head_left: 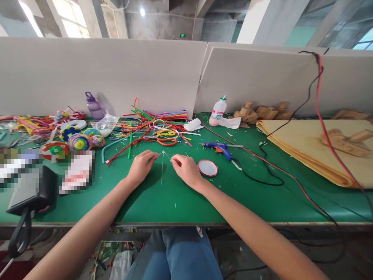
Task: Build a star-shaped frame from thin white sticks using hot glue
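Over the middle of the green table, my left hand (142,166) pinches one end of a thin white string (162,171). The fingertips of my right hand (186,167) are closed on another end of it. Between the hands the string meets in a small pale knot or clump, too small to make out, and one strand hangs down from there. Just right of my right hand lies a round white disc with a red rim (208,168). Behind my hands are orange-handled scissors (167,141).
Coloured pipe cleaners (145,124) are heaped at the back. A blue glue gun (218,149) with a black cord lies at right, near a drink bottle (218,111) and yellow sheets (303,151). Decorated colourful balls (80,142), a purple bottle (94,107) and a black device (33,190) stand left.
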Available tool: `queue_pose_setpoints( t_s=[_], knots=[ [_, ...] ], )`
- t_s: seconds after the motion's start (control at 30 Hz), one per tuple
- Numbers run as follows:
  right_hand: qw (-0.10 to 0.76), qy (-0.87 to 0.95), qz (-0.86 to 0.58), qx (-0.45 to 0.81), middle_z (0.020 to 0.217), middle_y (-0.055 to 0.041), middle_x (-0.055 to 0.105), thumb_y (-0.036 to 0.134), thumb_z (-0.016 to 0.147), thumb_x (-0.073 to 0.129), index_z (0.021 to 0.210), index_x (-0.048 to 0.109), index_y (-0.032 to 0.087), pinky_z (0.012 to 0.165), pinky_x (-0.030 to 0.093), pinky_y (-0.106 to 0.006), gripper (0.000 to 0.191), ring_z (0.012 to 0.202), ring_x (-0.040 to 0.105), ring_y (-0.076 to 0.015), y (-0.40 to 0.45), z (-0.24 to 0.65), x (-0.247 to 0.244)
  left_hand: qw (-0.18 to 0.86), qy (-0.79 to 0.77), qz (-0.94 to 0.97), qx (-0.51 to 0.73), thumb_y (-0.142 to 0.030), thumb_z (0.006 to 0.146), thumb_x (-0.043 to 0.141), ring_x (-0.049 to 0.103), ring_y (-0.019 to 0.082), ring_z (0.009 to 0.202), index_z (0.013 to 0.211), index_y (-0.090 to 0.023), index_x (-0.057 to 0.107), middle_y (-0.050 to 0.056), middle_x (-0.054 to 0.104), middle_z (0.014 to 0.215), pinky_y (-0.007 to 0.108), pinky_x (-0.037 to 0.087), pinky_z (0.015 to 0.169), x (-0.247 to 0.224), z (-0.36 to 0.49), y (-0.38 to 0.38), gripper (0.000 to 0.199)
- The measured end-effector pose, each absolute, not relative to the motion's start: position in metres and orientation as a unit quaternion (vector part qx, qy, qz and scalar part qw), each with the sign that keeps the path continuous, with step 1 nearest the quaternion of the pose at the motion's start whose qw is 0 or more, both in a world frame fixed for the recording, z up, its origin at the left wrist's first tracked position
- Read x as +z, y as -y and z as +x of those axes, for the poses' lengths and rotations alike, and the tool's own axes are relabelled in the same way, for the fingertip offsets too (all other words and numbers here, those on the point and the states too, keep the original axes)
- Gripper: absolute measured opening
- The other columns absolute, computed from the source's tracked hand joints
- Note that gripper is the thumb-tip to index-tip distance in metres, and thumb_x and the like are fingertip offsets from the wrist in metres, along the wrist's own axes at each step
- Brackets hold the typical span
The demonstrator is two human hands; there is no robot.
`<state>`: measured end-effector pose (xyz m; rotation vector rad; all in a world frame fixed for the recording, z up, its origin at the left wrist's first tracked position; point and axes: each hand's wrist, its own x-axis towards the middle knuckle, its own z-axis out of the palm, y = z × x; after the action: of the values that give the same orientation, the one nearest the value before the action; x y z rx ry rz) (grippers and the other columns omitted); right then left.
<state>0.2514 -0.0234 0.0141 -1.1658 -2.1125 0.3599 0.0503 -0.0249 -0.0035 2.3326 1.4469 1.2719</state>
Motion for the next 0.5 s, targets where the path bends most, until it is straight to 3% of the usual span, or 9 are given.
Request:
queue_pose_setpoints(
  t_s=[0.23, 0.5],
  knots=[
    [0.352, 0.833, -0.418, 0.088, 0.086, -0.0037, 0.066, 0.019, 0.089, 0.047, 0.085, 0.062, 0.021, 0.068, 0.039, -0.025, 0.016, 0.076, 0.058, -0.0150, 0.0192, 0.2586, 0.0145, 0.052, -0.480, 0.765, 0.425, -0.025, 0.090, 0.046, 0.060, 0.015, 0.076, 0.091, -0.020, 0.068, 0.005, 0.067, 0.084, 0.024, 0.045, 0.070, -0.0040, 0.0493, 0.0239, 0.022],
    [0.346, 0.837, -0.414, 0.091, 0.086, -0.0038, 0.066, 0.019, 0.090, 0.046, 0.086, 0.062, 0.021, 0.068, 0.039, -0.025, 0.016, 0.077, 0.058, -0.0153, 0.0186, 0.2590, 0.0175, 0.039, -0.506, 0.750, 0.424, -0.024, 0.089, 0.047, 0.059, 0.015, 0.072, 0.087, -0.019, 0.068, 0.005, 0.067, 0.082, 0.024, 0.045, 0.068, -0.0046, 0.0512, 0.0246, 0.022]
  ],
)
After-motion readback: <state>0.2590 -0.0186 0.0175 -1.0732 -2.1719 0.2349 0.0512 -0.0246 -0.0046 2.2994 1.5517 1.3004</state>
